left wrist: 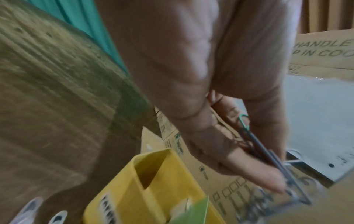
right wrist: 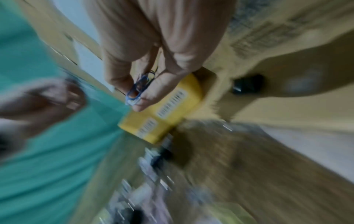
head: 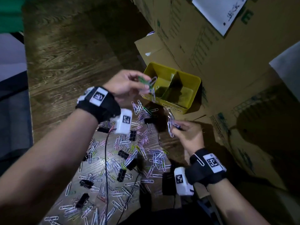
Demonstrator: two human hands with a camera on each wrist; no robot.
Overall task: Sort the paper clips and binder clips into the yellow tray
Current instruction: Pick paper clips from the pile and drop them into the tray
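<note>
The yellow tray (head: 195,82) with two compartments stands on the wooden floor against cardboard boxes. My left hand (head: 128,86) pinches a bunch of paper clips (head: 150,85), green and pale ones, at the tray's left rim; some dangle over the left compartment. In the left wrist view the same paper clips (left wrist: 268,157) lie between thumb and fingers above the tray (left wrist: 153,174). My right hand (head: 186,132) grips another bunch of paper clips (head: 170,125) just in front of the tray. The right wrist view is blurred but shows those clips (right wrist: 138,89) pinched near the tray (right wrist: 172,109).
Several paper clips (head: 123,159) and black binder clips (head: 121,174) lie scattered on the floor below my hands. Cardboard boxes (head: 219,46) rise at the right, one with a white sheet (head: 219,10). A black cable (head: 106,168) runs across the pile.
</note>
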